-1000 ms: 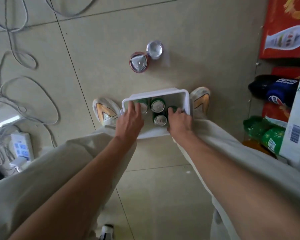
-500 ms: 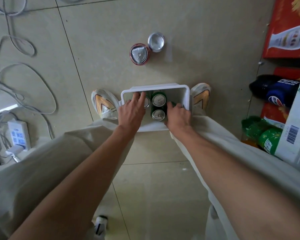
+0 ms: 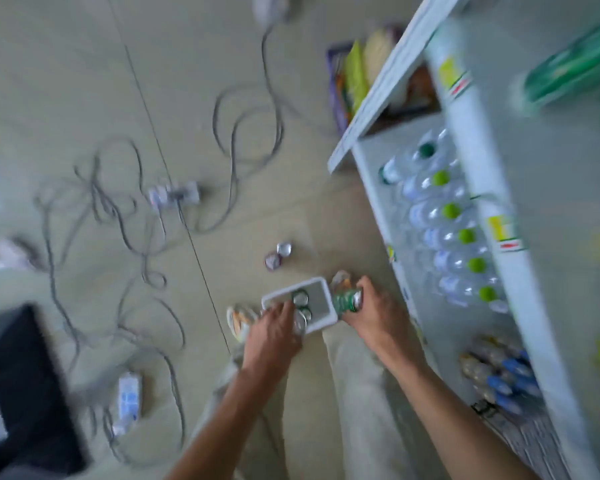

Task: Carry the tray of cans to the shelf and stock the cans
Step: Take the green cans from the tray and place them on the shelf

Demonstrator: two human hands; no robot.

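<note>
Since the earlier frames a green can (image 3: 347, 301) has been lifted out of the white tray (image 3: 321, 292) and is now carried just past the tray's 3 o'clock rim; the view has also been swung towards the shelf, with heavy blur.

The green can is wrapped by the right hand (image 3: 369, 310), fingers closed round its body, can lying roughly on its side. The tray is seen on the floor below centre, between the person's shoes. At least two cans (image 3: 300, 298) remain inside it, upright. The left hand (image 3: 274, 332) is laid over the tray's 8 o'clock corner; whether a can is gripped beneath it cannot be told.

Step judged in hand: stocking, tray already set down. Shelf (image 3: 478, 188) runs along 1 to 4 o'clock, lower tier filled with water bottles (image 3: 447, 233). Two loose cans (image 3: 280, 255) stand on the floor at 12 o'clock of the tray.

Next move is judged to call for the can to be turned upright and carried to a free shelf spot; none is clearly seen.
</note>
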